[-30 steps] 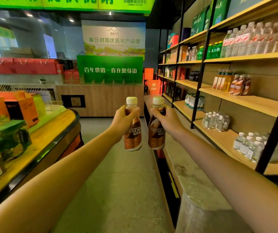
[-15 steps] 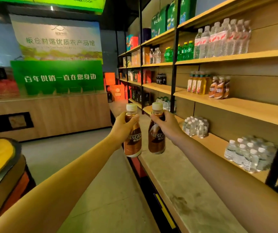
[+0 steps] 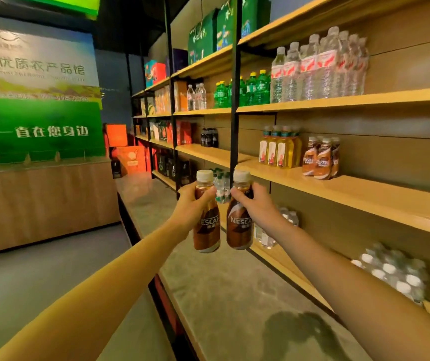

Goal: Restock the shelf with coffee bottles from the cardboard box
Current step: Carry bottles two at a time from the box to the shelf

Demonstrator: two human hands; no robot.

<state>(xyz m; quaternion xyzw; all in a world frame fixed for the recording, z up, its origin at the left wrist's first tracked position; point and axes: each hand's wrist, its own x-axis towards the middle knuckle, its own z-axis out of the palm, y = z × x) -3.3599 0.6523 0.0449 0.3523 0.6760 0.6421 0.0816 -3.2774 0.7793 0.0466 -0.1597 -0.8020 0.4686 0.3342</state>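
Before shelf (image 3: 339,188): hands grip two NESCAFÉ-labelled bottles (image 3: 206,225).

Light: warm, fairly dim indoor.
Blur: water bottle pack (image 3: 391,272) at lower right smeared; far wall soft.
Distortion: shelves (image 3: 339,188) bow towards the edges.

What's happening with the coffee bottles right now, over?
Left hand grips left bottle. Right hand grips right bottle. Coffee row on shelf ahead, nothing blocking.
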